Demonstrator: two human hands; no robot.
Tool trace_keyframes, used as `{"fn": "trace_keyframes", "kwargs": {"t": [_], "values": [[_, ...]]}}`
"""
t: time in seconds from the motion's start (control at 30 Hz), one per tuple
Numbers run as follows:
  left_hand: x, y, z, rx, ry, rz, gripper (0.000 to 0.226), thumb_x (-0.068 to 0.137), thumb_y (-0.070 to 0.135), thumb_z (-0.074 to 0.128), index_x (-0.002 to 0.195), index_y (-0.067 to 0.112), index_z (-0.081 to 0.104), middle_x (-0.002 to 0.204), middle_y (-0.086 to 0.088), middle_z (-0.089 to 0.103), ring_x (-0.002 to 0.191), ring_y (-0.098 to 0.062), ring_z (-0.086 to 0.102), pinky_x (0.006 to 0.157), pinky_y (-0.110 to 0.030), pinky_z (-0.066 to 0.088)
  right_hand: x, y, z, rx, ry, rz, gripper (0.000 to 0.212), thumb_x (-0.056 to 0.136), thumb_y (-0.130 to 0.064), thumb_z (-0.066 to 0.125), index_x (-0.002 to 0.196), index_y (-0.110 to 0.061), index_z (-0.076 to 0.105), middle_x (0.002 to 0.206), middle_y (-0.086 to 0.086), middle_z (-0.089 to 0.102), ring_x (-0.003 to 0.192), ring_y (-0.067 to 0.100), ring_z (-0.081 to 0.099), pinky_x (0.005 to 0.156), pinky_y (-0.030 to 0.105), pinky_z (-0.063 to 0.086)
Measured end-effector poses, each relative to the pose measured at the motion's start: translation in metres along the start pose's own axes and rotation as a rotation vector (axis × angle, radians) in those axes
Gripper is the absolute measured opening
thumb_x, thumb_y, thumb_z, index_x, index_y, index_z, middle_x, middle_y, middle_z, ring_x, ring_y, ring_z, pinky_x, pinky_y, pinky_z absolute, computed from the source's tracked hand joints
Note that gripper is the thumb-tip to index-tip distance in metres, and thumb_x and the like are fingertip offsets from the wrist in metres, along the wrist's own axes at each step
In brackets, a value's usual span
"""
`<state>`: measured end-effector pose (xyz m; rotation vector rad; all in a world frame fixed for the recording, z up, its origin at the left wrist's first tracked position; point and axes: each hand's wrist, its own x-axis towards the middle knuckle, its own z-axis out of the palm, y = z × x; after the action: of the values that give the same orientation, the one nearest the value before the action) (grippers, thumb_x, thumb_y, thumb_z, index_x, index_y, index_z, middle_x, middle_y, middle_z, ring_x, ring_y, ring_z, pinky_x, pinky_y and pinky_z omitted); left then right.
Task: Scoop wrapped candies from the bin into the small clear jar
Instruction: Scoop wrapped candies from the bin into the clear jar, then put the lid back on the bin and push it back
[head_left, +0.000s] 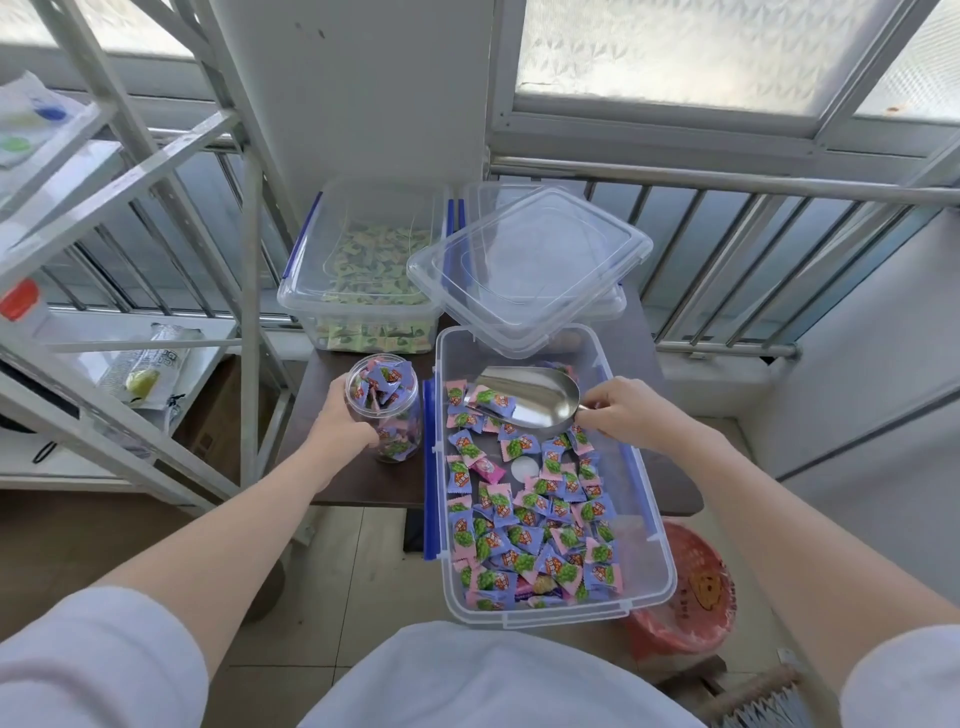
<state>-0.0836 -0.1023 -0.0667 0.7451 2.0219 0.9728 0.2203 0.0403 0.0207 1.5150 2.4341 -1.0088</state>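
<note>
A clear plastic bin (644, 519) with blue latches sits on the dark table and holds several pink and purple wrapped candies (524, 535). My right hand (631, 415) grips the handle of a metal scoop (535, 395) at the bin's far end; one candy lies at the scoop's mouth. Left of the bin stands the small clear jar (387, 408), upright, open and mostly full of the same candies. My left hand (340, 426) is wrapped around the jar's left side.
Behind the bin lies a loose clear lid (524, 265) tilted over another container. A second bin of green candies (363, 270) stands at the back left. A metal shelf frame (156, 208) rises on the left. A red basket (691, 592) sits on the floor, lower right.
</note>
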Motion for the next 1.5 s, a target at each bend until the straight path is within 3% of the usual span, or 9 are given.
{"fn": "trace_keyframes", "kwargs": {"t": [0.33,0.43,0.6,0.73,1.13,1.2,1.27,1.37,1.5], "values": [[-0.012,0.024,-0.016,-0.024,0.352,0.148,0.058,0.076,-0.019,0.036,0.12,0.012,0.059,0.104,-0.002,0.064,0.1,-0.016,0.06,0.073,-0.025,0.047,0.027,0.003,0.051,0.091,-0.078,0.117,0.025,0.093,-0.022,0.05,0.071,-0.009,0.048,0.061,0.005,0.049,0.055,0.021,0.044,0.05,0.027,0.031],[-0.011,0.041,-0.013,-0.001,0.418,0.243,0.045,0.082,-0.011,0.044,0.114,0.012,0.064,0.104,0.0,0.066,0.096,-0.013,0.059,0.088,-0.027,0.048,0.036,-0.005,0.058,0.097,-0.097,0.141,0.014,0.092,-0.011,0.046,0.081,-0.005,0.052,0.064,0.005,0.047,0.054,0.02,0.041,0.048,0.027,0.031],[-0.012,0.061,-0.002,0.13,0.368,0.415,0.032,0.089,0.002,0.052,0.115,0.013,0.064,0.112,0.003,0.065,0.103,-0.011,0.058,0.091,-0.023,0.044,0.04,-0.01,0.064,0.067,-0.095,0.124,0.03,0.092,-0.003,0.041,0.118,-0.004,0.055,0.088,0.009,0.056,0.069,0.021,0.052,0.053,0.027,0.04],[-0.011,0.073,0.008,0.273,0.281,0.521,0.034,0.086,0.005,0.055,0.118,0.016,0.064,0.12,0.002,0.064,0.114,-0.015,0.055,0.101,-0.033,0.043,0.036,-0.011,0.056,0.086,-0.014,0.03,0.045,0.089,-0.003,0.046,0.133,-0.009,0.051,0.131,0.013,0.057,0.112,0.03,0.055,0.087,0.035,0.045],[0.004,0.106,0.034,0.344,0.179,0.543,0.034,0.087,0.011,0.057,0.121,0.018,0.062,0.126,0.002,0.061,0.117,-0.018,0.054,0.097,-0.031,0.04,0.035,-0.013,0.004,0.227,0.147,0.059,0.041,0.093,-0.014,0.049,0.134,-0.009,0.05,0.125,0.01,0.058,0.104,0.024,0.056,0.09,0.034,0.047],[0.003,0.11,0.036,0.325,0.16,0.541,0.034,0.088,0.01,0.056,0.121,0.017,0.062,0.126,0.002,0.061,0.116,-0.017,0.053,0.096,-0.028,0.04,0.045,-0.017,0.005,0.46,0.147,0.136,0.046,0.093,-0.015,0.051,0.137,-0.004,0.045,0.117,0.012,0.058,0.099,0.024,0.057,0.091,0.038,0.049],[0.001,0.11,0.037,0.303,0.14,0.547,0.033,0.088,0.009,0.057,0.12,0.017,0.062,0.124,0.001,0.061,0.115,-0.018,0.054,0.097,-0.031,0.042,0.054,-0.029,0.009,0.953,0.06,0.223,0.051,0.096,-0.014,0.051,0.143,0.0,0.036,0.115,0.017,0.055,0.098,0.025,0.057,0.088,0.037,0.05],[-0.003,0.104,0.036,0.298,0.142,0.564,0.031,0.088,0.009,0.059,0.118,0.015,0.063,0.122,-0.002,0.063,0.114,-0.02,0.057,0.098,-0.037,0.045,0.068,-0.047,0.014,1.584,-0.016,0.32,0.062,0.099,-0.019,0.049,0.151,-0.002,0.019,0.155,0.023,0.024,0.141,0.034,0.032,0.112,0.04,0.035],[-0.009,0.096,0.03,0.271,0.158,0.534,0.032,0.088,0.007,0.059,0.119,0.014,0.063,0.123,-0.002,0.063,0.116,-0.018,0.055,0.098,-0.027,0.041,0.088,-0.055,0.014,1.861,-0.01,0.401,0.067,0.096,-0.029,0.052,0.151,-0.004,0.022,0.156,0.017,0.029,0.142,0.031,0.033,0.116,0.039,0.03]]}}
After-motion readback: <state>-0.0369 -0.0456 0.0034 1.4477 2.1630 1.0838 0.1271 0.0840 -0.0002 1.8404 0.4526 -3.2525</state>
